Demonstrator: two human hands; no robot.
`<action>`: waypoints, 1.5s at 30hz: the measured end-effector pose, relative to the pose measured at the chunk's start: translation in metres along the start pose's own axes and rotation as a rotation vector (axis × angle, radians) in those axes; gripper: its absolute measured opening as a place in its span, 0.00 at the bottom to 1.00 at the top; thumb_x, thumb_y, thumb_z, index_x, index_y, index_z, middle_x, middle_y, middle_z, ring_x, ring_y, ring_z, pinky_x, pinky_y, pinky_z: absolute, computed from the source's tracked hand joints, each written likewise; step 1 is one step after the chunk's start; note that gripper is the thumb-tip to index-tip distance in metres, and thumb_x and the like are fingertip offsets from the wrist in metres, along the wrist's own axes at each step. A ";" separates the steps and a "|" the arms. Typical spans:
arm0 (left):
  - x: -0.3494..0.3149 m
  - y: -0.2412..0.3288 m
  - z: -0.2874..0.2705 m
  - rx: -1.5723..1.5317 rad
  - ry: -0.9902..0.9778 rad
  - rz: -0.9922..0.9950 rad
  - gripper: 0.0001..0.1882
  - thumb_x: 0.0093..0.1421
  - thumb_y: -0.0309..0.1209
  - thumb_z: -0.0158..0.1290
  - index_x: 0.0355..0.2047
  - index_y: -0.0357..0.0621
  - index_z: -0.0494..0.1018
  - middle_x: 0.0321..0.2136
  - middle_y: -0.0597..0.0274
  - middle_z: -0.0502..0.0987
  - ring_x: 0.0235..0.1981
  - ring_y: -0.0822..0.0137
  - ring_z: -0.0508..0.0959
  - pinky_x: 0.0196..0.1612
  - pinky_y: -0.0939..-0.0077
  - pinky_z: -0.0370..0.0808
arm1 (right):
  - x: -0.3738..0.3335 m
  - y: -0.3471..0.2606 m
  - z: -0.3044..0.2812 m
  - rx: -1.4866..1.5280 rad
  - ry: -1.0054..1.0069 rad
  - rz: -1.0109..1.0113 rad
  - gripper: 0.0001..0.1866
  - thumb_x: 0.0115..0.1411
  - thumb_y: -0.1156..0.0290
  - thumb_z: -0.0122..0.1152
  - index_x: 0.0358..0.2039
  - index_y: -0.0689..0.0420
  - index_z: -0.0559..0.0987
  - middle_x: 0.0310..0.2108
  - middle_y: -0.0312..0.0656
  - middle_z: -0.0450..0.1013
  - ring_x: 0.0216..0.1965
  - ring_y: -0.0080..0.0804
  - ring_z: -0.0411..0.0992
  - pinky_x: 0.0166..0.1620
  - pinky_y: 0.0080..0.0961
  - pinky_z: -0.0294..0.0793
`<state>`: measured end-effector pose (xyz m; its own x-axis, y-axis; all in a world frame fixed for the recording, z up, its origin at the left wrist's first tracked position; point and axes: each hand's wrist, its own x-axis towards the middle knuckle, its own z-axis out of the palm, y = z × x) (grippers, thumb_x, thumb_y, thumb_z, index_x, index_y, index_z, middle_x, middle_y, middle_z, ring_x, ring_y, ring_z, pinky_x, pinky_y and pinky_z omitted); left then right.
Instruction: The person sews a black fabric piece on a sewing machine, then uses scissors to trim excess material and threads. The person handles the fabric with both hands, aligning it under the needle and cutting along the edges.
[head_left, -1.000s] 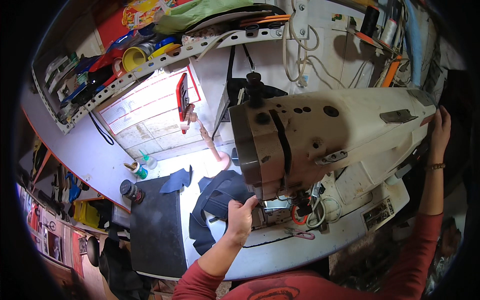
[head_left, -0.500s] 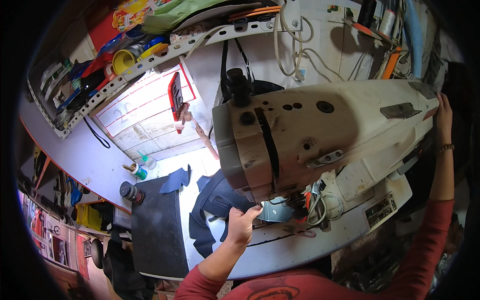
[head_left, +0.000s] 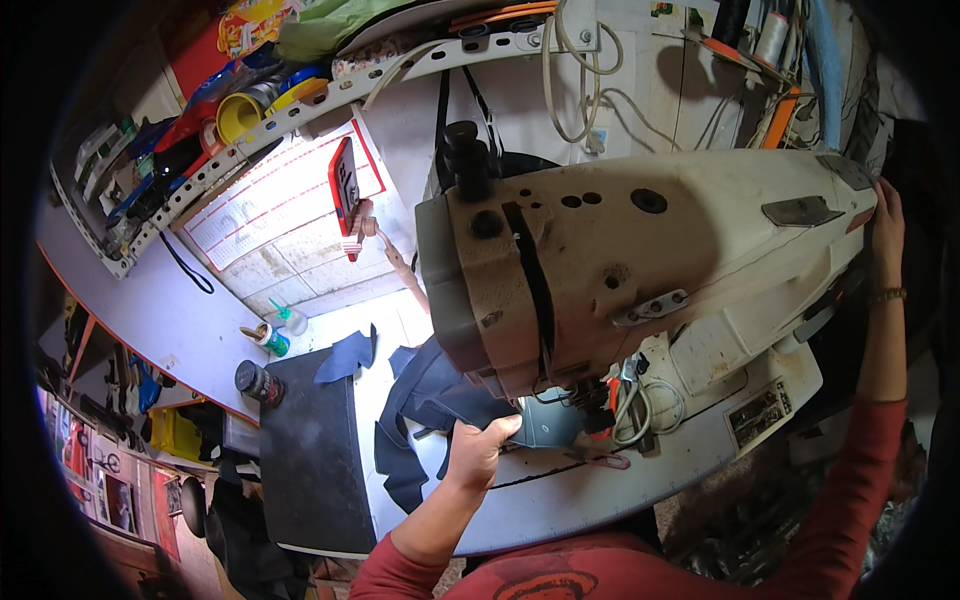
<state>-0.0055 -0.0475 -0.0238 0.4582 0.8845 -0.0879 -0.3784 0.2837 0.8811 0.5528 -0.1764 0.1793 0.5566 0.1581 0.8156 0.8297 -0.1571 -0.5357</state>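
A large, worn white sewing machine (head_left: 600,250) fills the middle and right of the view. My left hand (head_left: 473,455) is closed at the near edge of a dark blue fabric piece (head_left: 450,390), thumb stretched toward the needle area; its other fingers are mostly hidden. Just right of the thumb, a smooth grey-blue surface (head_left: 550,424) shows under the machine head. My right hand (head_left: 887,230) lies against the machine's far right end, where the handwheel would be; its fingertips and what they touch are hidden.
A black board (head_left: 310,450) and a dark jar (head_left: 258,382) are on the left. Behind stand a green-tipped bottle (head_left: 291,318) and a red-edged phone (head_left: 344,190) on a holder. Small red-handled snips (head_left: 606,460) lie near the table's front edge. A loaded metal shelf (head_left: 330,95) hangs above.
The dark fabric by my left hand has shifted and lies folded differently. My left hand sits slightly further left and lower. My right hand stays at the machine's end. The whole view has shifted slightly.
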 end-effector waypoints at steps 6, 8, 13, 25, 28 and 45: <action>-0.023 -0.001 0.005 -0.048 0.255 0.083 0.08 0.55 0.21 0.52 0.36 0.39 0.70 0.32 0.68 0.73 0.33 0.76 0.70 0.41 0.82 0.67 | -0.200 -0.145 -0.002 0.544 -0.255 -0.257 0.20 0.66 0.65 0.50 0.54 0.64 0.67 0.40 0.43 0.69 0.39 0.28 0.67 0.47 0.26 0.69; -0.044 0.002 0.012 0.169 0.365 0.284 0.06 0.57 0.21 0.52 0.30 0.42 0.65 0.27 0.70 0.67 0.28 0.79 0.63 0.34 0.84 0.63 | -0.265 -0.180 0.014 0.515 -0.722 -0.453 0.16 0.58 0.66 0.59 0.45 0.59 0.75 0.34 0.43 0.73 0.35 0.36 0.71 0.37 0.32 0.72; -0.068 0.023 0.020 0.255 0.041 0.108 0.20 0.61 0.25 0.53 0.52 0.35 0.63 0.21 0.67 0.71 0.20 0.80 0.67 0.24 0.88 0.61 | -0.351 -0.222 0.069 0.494 -0.796 -0.612 0.20 0.46 0.68 0.68 0.42 0.52 0.79 0.37 0.42 0.70 0.42 0.41 0.69 0.47 0.41 0.70; -0.042 0.037 0.020 0.005 -0.158 -0.311 0.12 0.64 0.31 0.53 0.44 0.39 0.67 0.18 0.70 0.65 0.17 0.80 0.62 0.20 0.87 0.57 | -0.377 -0.212 0.097 0.576 -0.667 -0.566 0.17 0.43 0.75 0.64 0.37 0.52 0.81 0.38 0.41 0.69 0.43 0.41 0.69 0.48 0.41 0.70; -0.045 0.035 0.022 0.051 -0.108 -0.211 0.08 0.65 0.32 0.52 0.39 0.41 0.71 0.19 0.71 0.66 0.17 0.81 0.62 0.21 0.87 0.57 | -0.375 -0.215 0.097 0.557 -0.638 -0.569 0.15 0.41 0.74 0.64 0.33 0.51 0.82 0.38 0.40 0.70 0.43 0.40 0.69 0.48 0.41 0.69; -0.056 0.015 0.022 0.298 0.144 0.295 0.05 0.60 0.25 0.55 0.27 0.40 0.72 0.32 0.61 0.75 0.28 0.73 0.69 0.34 0.81 0.65 | -0.365 -0.222 0.093 0.431 -0.600 -0.695 0.10 0.41 0.71 0.64 0.28 0.50 0.81 0.33 0.39 0.69 0.41 0.40 0.70 0.48 0.40 0.69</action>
<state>-0.0190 -0.1013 0.0042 0.2404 0.9602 0.1421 -0.2181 -0.0892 0.9718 0.1698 -0.1082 -0.0199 -0.2234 0.5631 0.7956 0.8573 0.5019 -0.1146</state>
